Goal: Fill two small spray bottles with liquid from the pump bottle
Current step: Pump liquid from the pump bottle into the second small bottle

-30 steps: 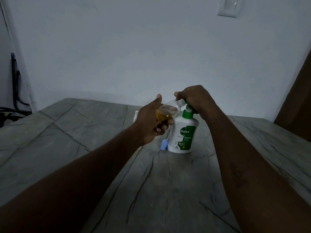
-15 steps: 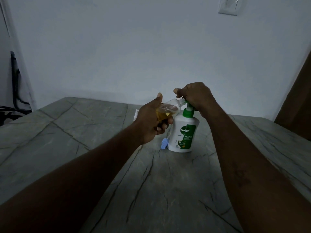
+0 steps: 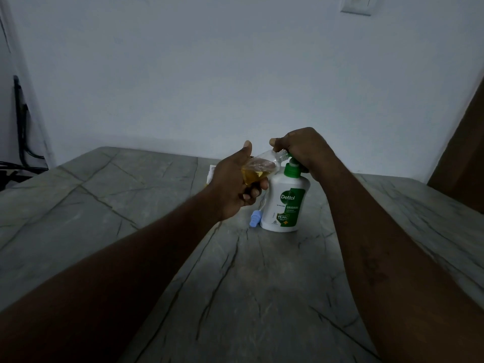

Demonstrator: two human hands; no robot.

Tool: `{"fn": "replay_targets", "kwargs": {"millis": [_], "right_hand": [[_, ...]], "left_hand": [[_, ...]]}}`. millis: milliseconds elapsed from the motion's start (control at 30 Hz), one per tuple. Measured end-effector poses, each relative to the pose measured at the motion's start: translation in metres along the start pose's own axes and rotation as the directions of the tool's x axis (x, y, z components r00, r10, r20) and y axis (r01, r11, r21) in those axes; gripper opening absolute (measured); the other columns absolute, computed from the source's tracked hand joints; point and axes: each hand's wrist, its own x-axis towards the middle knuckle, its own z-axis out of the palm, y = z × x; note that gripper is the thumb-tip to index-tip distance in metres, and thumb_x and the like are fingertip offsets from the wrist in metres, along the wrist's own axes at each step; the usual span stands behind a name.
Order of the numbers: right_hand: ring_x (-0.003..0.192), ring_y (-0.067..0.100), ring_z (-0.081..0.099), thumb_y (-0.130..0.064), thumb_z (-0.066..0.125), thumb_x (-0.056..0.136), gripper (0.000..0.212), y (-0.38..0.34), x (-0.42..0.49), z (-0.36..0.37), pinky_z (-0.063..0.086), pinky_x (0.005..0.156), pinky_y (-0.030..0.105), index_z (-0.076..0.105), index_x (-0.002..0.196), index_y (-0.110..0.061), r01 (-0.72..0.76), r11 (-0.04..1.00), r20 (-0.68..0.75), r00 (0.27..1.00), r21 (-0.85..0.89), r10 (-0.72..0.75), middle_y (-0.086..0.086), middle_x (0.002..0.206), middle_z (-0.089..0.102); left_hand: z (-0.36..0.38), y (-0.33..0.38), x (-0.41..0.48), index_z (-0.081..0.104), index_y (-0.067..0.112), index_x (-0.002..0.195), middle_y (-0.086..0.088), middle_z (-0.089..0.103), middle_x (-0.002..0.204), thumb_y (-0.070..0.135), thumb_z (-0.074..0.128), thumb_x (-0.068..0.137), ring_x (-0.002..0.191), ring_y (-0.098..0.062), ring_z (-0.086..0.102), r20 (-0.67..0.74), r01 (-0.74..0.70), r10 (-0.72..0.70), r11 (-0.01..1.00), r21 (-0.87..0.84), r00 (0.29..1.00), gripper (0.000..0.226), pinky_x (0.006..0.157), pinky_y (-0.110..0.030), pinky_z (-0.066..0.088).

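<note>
A white pump bottle [image 3: 286, 203] with a green label and green pump stands on the grey marbled table [image 3: 251, 284]. My right hand [image 3: 301, 150] lies curled over the pump head and hides most of it. My left hand [image 3: 235, 184] grips a small clear spray bottle [image 3: 262, 166], tilted with its open neck up against the pump nozzle. Amber liquid fills its lower part. A light blue spray cap [image 3: 254, 218] with a thin tube lies on the table by the pump bottle's left foot.
A white object [image 3: 210, 174] shows partly behind my left hand. Black cables [image 3: 22, 142] hang at the far left. A brown panel [image 3: 463, 163] stands at the right. A white wall lies close behind the table.
My right hand and the pump head rose slightly half a second ago and now sit lower again. The small bottle stays at the nozzle in my left hand.
</note>
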Motion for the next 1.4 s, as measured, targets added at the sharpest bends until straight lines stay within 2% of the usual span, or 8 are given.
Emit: {"fn": "replay_targets", "kwargs": {"millis": [200, 433, 600, 800, 933, 1067, 1200, 1400], "right_hand": [[0.086, 0.028, 0.066, -0.039, 0.066, 0.096, 0.034, -0.0068, -0.0021, -0.0038, 0.056, 0.088, 0.042, 0.080, 0.095, -0.008, 0.084, 0.989, -0.033, 0.995, -0.123, -0.089, 0.006, 0.091, 0.072], [0.064, 0.015, 0.053, -0.039, 0.074, 0.089, 0.027, -0.0026, -0.0016, -0.0023, 0.043, 0.056, 0.027, 0.078, 0.085, -0.013, -0.011, 0.999, -0.004, 1.000, 0.044, 0.012, -0.001, 0.072, 0.061], [0.065, 0.016, 0.055, -0.041, 0.076, 0.087, 0.028, 0.0001, -0.0015, 0.0001, 0.045, 0.062, 0.029, 0.069, 0.069, -0.020, -0.045, 0.998, 0.020, 0.999, 0.045, 0.045, -0.001, 0.072, 0.062], [0.066, 0.014, 0.057, -0.043, 0.071, 0.091, 0.029, -0.0026, -0.0024, -0.0012, 0.045, 0.058, 0.027, 0.077, 0.083, -0.016, -0.009, 1.000, 0.006, 1.000, 0.009, 0.009, -0.002, 0.076, 0.066], [0.066, 0.014, 0.058, -0.044, 0.069, 0.092, 0.031, -0.0048, -0.0011, -0.0035, 0.046, 0.057, 0.028, 0.078, 0.083, -0.016, 0.020, 1.000, -0.014, 1.000, 0.004, -0.020, -0.002, 0.075, 0.065], [0.064, 0.013, 0.055, -0.041, 0.070, 0.092, 0.026, -0.0027, -0.0015, -0.0020, 0.041, 0.055, 0.026, 0.074, 0.077, -0.020, -0.008, 0.999, 0.011, 1.000, 0.045, 0.007, -0.004, 0.072, 0.064], [0.067, 0.014, 0.057, -0.044, 0.072, 0.090, 0.027, 0.0002, -0.0019, 0.0005, 0.044, 0.060, 0.027, 0.075, 0.083, -0.019, -0.067, 0.995, 0.029, 0.997, 0.073, 0.065, -0.004, 0.076, 0.066], [0.064, 0.014, 0.057, -0.045, 0.070, 0.090, 0.030, 0.0017, -0.0007, 0.0011, 0.045, 0.060, 0.028, 0.078, 0.083, -0.018, -0.033, 0.998, 0.000, 0.999, 0.061, 0.033, -0.005, 0.072, 0.067]], "left_hand": [[-0.0001, 0.0007, -0.0006, 0.073, 0.009, 0.109, -0.010, 0.062, 0.069, 0.065, 0.038, 0.101, 0.050, -0.015, 0.044, 0.025, -0.008, 0.009, 1.000, -0.005, 1.000, 0.066, 0.047, -0.025, 0.029], [0.0011, 0.0012, -0.0001, 0.070, 0.008, 0.110, -0.012, 0.063, 0.069, 0.063, 0.042, 0.100, 0.050, -0.016, 0.046, 0.009, -0.004, 0.004, 1.000, -0.018, 1.000, 0.063, 0.047, -0.025, 0.028], [-0.0002, 0.0014, -0.0002, 0.066, 0.005, 0.120, -0.012, 0.063, 0.068, 0.063, 0.041, 0.100, 0.049, -0.015, 0.046, -0.011, 0.011, -0.011, 1.000, -0.008, 1.000, 0.067, 0.046, -0.024, 0.027], [0.0000, 0.0016, -0.0011, 0.069, 0.006, 0.112, -0.012, 0.063, 0.069, 0.064, 0.041, 0.100, 0.051, -0.016, 0.046, 0.001, 0.010, -0.010, 1.000, -0.016, 1.000, 0.065, 0.051, -0.027, 0.026], [-0.0007, 0.0020, 0.0010, 0.066, 0.004, 0.122, -0.011, 0.063, 0.069, 0.065, 0.041, 0.100, 0.050, -0.015, 0.047, 0.013, -0.007, 0.008, 1.000, -0.021, 1.000, 0.069, 0.053, -0.028, 0.026], [-0.0003, 0.0029, -0.0012, 0.068, 0.007, 0.114, -0.011, 0.062, 0.068, 0.063, 0.040, 0.101, 0.049, -0.015, 0.045, 0.028, -0.011, 0.012, 0.999, -0.033, 1.000, 0.064, 0.050, -0.027, 0.023], [0.0001, 0.0030, -0.0016, 0.068, 0.008, 0.108, -0.012, 0.062, 0.068, 0.064, 0.042, 0.100, 0.049, -0.015, 0.045, 0.013, 0.001, 0.000, 1.000, -0.024, 1.000, 0.063, 0.049, -0.026, 0.025], [-0.0014, 0.0009, 0.0003, 0.067, 0.003, 0.121, -0.012, 0.062, 0.067, 0.065, 0.041, 0.099, 0.049, -0.015, 0.045, 0.012, -0.003, 0.003, 1.000, -0.016, 1.000, 0.070, 0.054, -0.029, 0.025]]}}
